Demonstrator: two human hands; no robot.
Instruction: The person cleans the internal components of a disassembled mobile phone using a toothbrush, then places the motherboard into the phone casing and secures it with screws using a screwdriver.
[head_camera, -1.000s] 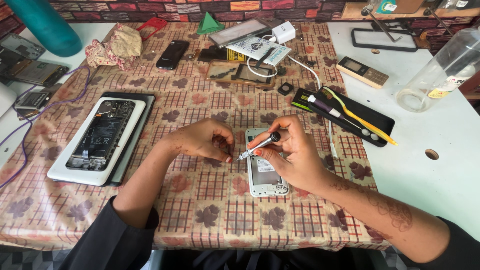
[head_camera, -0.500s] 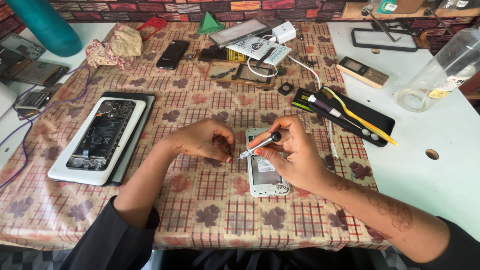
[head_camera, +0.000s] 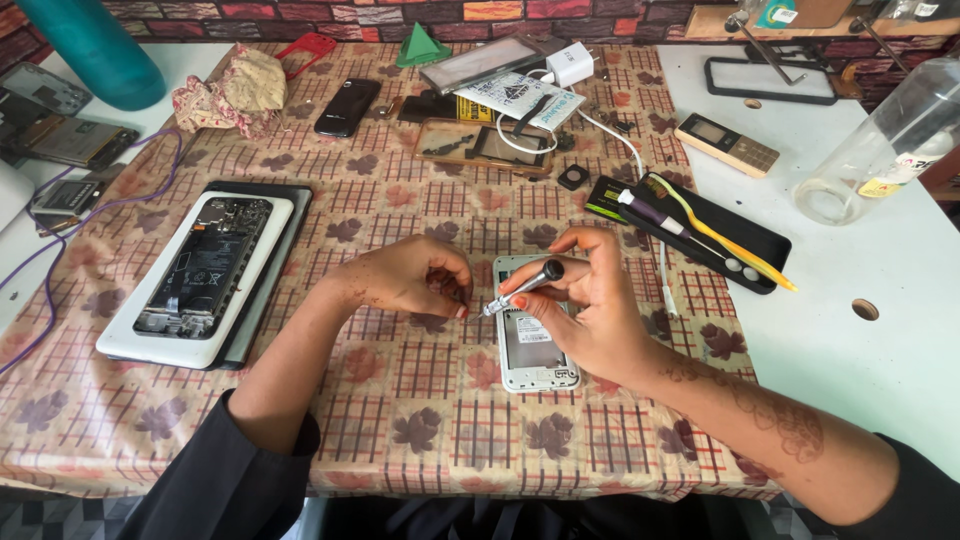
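— Where are my hands?
— The right hand (head_camera: 590, 310) pinches a small screwdriver (head_camera: 522, 287), tip pointing to nine o'clock over the opened white phone (head_camera: 533, 345) at centre counter (head_camera: 900, 270). The left hand (head_camera: 405, 280) is curled shut at the tip; I cannot tell what it holds.
— Room?
— The near cloth (head_camera: 430, 420) at six o'clock is open; the tool tray (head_camera: 740, 245) crowds two o'clock.

Small silver screwdriver (head_camera: 522, 289) tilted, tip beside white opened phone (head_camera: 533, 340), lying flat
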